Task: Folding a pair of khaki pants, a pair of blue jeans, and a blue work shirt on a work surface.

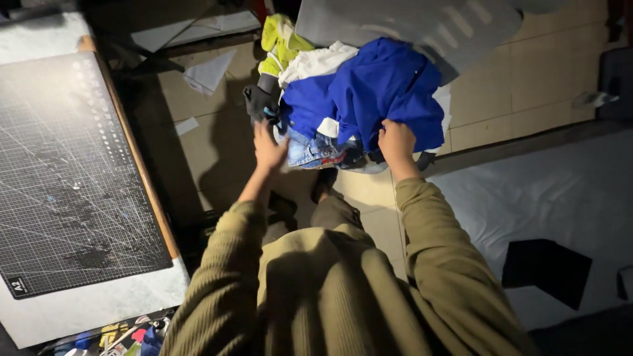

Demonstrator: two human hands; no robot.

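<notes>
- A dark cutting mat (66, 171) with a fine white grid, flat and rectangular, is seen on the wooden-edged table (142, 178) at the left.
- A white sheet (560, 198), smooth and matt, is spread at the right, with a black angular scrap (546, 270) laid on it.
- A heap of clothes is piled on the tiled floor (527, 79) ahead: a soft, rumpled blue garment (376, 89) on top, white cloth (316, 60) and a yellow-green piece (280, 39) behind it, faded denim (310, 150) beneath.
- The blue garment's lower edge is gripped by the right hand (395, 142), fingers curled into the fabric.
- The left hand (268, 148) is held open, fingers spread, at the denim's edge; whether contact is made cannot be told.
- Both arms are covered by ribbed olive sleeves (435, 264), by which the floor below is hidden.
- Pale paper scraps (208, 71) are scattered near the table.
</notes>
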